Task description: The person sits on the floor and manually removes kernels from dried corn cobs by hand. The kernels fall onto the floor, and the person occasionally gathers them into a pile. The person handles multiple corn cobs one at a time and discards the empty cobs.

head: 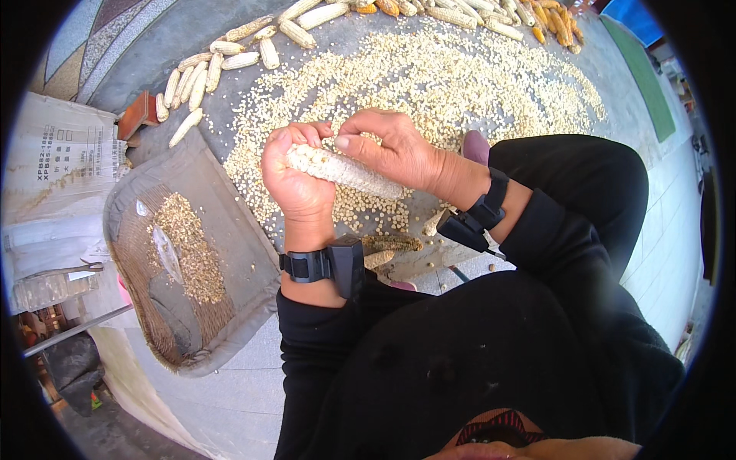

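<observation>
My left hand (299, 169) grips a corn cob (351, 172) by one end and holds it above the floor. Most of that cob is bare; a patch of pale kernels (307, 158) remains on the end in the left palm. Bent over the cob's upper side, my right hand (391, 144) has its thumb and fingers near the left fingertips. I cannot tell whether the right hand holds a kernel. Beneath both hands spreads a wide layer of loose pale corn kernels (437, 86).
Left of me lies a woven scoop basket (253, 287) with chaff and broken bits (195, 247). Pale corn ears (198, 86) and orange ears (558, 26) line the far edge. A brick (138, 115) and a printed carton (63, 144) stand left. Stripped cobs (394, 242) lie near my feet.
</observation>
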### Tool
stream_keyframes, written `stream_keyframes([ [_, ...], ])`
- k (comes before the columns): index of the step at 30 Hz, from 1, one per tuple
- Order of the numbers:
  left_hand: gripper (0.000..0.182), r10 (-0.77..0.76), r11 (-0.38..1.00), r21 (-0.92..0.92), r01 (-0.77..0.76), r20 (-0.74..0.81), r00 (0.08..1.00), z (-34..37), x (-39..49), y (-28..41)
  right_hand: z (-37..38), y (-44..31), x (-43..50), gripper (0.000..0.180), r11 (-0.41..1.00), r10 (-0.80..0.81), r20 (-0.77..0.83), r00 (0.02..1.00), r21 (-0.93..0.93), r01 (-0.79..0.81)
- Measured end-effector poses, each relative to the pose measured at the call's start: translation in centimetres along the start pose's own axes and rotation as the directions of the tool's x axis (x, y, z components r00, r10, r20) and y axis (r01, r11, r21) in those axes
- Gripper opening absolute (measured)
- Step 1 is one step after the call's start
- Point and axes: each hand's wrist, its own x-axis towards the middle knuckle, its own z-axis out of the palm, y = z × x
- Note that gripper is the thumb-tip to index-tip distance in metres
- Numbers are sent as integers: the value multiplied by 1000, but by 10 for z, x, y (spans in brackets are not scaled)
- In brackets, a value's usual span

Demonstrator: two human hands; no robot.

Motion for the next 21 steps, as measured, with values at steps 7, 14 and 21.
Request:
stream_keyframes([
  [7,24,-50,999,17,49,69,996,-4,2,-3,9,-13,-3,13,993,-32,21,999,113,30],
  [14,24,-57,998,30,55,79,995,-5,0,-9,11,-7,-3,9,996,37,-16,999,84,-36],
  [21,20,-124,989,80,126,-27,992,1,-9,-24,11,-10,-5,25,982,-88,-11,996,-170,85],
])
